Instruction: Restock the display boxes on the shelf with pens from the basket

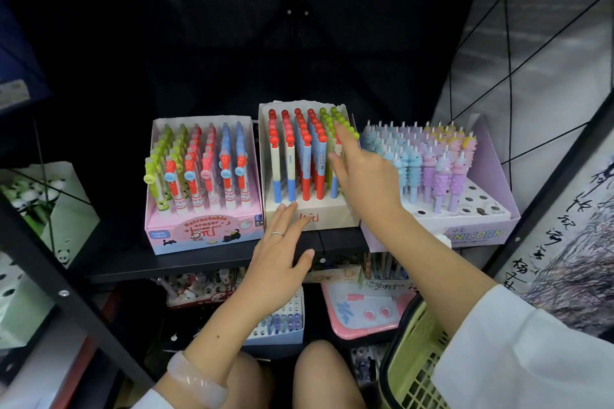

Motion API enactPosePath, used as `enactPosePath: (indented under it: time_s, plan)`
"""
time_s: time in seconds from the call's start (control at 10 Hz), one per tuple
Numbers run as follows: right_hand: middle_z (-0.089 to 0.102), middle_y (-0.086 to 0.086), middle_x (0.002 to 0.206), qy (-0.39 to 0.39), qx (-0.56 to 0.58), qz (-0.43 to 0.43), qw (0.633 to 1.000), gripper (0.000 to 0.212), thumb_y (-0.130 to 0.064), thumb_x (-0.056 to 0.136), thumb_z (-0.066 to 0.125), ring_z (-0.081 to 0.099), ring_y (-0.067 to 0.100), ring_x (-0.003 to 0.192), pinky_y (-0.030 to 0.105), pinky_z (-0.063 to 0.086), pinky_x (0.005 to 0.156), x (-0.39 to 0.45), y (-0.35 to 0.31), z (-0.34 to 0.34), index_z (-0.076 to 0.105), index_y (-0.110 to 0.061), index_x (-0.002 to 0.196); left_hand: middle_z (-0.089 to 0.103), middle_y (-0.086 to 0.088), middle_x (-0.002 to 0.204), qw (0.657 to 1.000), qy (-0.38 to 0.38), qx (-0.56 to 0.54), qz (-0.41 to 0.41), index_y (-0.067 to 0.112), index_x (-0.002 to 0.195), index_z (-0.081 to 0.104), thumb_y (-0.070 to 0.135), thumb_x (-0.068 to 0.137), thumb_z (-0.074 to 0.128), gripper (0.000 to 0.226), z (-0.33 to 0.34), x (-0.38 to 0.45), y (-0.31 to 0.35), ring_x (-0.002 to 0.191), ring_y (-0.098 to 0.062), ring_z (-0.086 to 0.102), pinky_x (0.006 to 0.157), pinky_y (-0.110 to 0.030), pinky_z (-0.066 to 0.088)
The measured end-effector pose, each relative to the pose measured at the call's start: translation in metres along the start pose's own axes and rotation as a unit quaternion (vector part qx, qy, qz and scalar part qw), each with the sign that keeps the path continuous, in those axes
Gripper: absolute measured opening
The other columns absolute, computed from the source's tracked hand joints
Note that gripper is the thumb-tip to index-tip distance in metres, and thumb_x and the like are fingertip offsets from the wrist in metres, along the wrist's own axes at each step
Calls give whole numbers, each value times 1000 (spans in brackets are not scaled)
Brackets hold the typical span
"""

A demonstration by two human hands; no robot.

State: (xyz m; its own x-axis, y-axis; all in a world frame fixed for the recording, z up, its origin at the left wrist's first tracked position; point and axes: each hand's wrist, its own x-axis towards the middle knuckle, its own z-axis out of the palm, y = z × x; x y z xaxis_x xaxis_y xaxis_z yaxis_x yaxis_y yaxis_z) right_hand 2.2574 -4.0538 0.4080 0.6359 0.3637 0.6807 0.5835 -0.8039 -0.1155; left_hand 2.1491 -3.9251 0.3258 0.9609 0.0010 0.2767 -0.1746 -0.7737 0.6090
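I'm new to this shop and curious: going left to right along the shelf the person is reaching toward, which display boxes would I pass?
Pink eraser-pen box → cream box of red, blue and green pens → lilac unicorn-pen box.

White sleeves (pixel 518 359) on both arms; a pale, perhaps jade, bangle (pixel 196 382); thin ring (pixel 277 233) on the left hand (pixel 279 256).

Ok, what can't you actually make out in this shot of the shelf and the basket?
- Basket, head view: cut off by the bottom edge and covered by the right sleeve; its contents are hidden.
- Middle display box: the right hand hides its right-hand pens.
- Price on that box: partly covered by the left hand.
- Lower shelf items: shadowed, blurred.
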Motion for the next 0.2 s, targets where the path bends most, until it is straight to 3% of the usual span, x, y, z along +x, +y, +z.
enactPosePath:
  time_s: [0.1, 0.2]
  plan:
    - [42, -1, 54, -41, 30, 8, 999, 57, -29, 99, 40, 47, 19, 49, 24, 24, 41, -5, 1, -2, 13, -25, 149, -1, 22, 148, 999, 8, -32, 1, 27, 143, 29, 23, 97, 44, 48, -3, -1, 2, 130, 14, -16, 100, -3, -8]
    - [45, -1, 55, -67, 190, 51, 978, 58, -23, 97, 44, 52, 19, 52, 29, 40, 48, -12, 5, -11, 16, -27, 148, 16, 23, 146, 994, 10, -103, -30, 38, 132, 39, 23, 97, 45, 39, -19, -5, 11, 133, 11, 6, 101, 0, 1]
